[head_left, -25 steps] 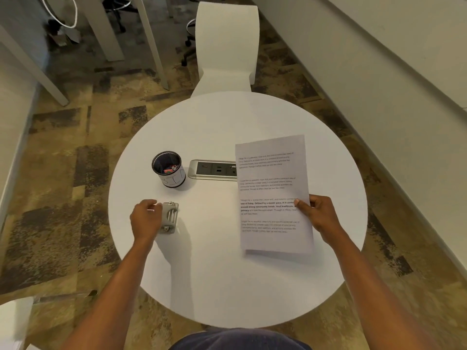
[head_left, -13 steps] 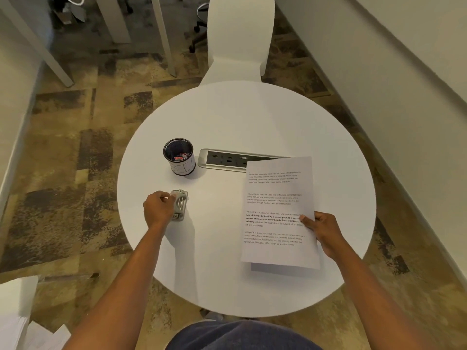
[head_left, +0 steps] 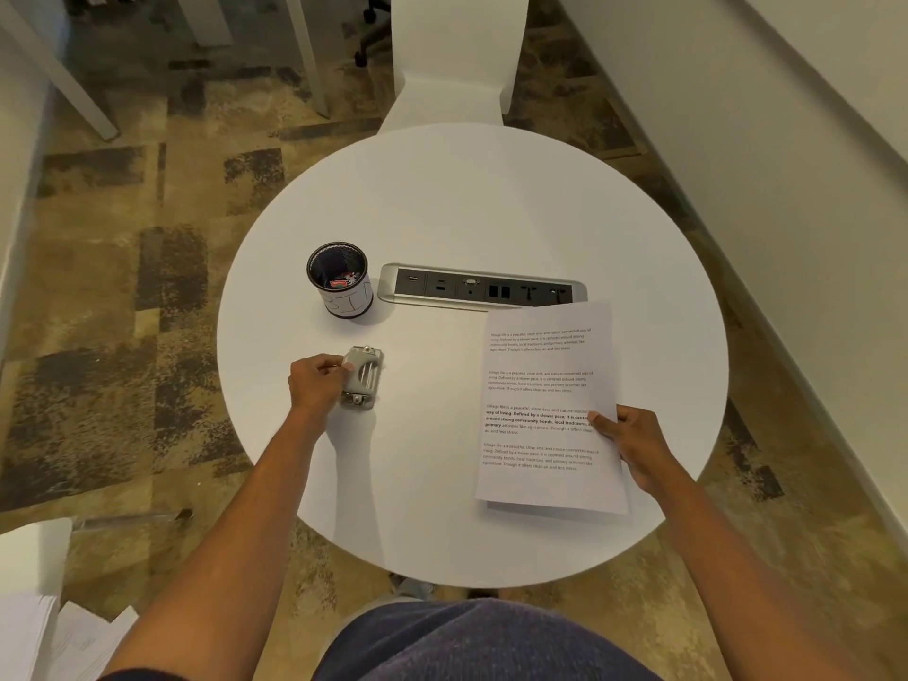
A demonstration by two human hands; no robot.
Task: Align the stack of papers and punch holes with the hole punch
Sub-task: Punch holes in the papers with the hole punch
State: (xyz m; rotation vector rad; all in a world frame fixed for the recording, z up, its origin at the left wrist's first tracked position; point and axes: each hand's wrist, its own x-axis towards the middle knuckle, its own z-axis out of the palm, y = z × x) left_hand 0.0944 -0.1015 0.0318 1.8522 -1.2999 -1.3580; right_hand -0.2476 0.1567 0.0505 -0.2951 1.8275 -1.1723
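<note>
A stack of printed white papers [head_left: 545, 385] lies on the right side of the round white table [head_left: 442, 204]. My right hand [head_left: 634, 444] pinches the stack's right edge, thumb on top. A small grey metal hole punch [head_left: 364, 378] sits left of centre on the table. My left hand [head_left: 317, 383] grips the punch's left side with its fingers curled round it. The papers and the punch are well apart.
A black mesh cup [head_left: 340, 280] with small items inside stands behind the punch. A silver power and socket strip [head_left: 484, 290] is set into the table's middle. A white chair [head_left: 454, 61] stands at the far side. Loose paper sheets [head_left: 44, 641] lie on the floor at lower left.
My right hand has drawn the papers nearer and lower, so they no longer cover the socket strip. My left hand has stayed on the hole punch. The camera view has shifted.
</note>
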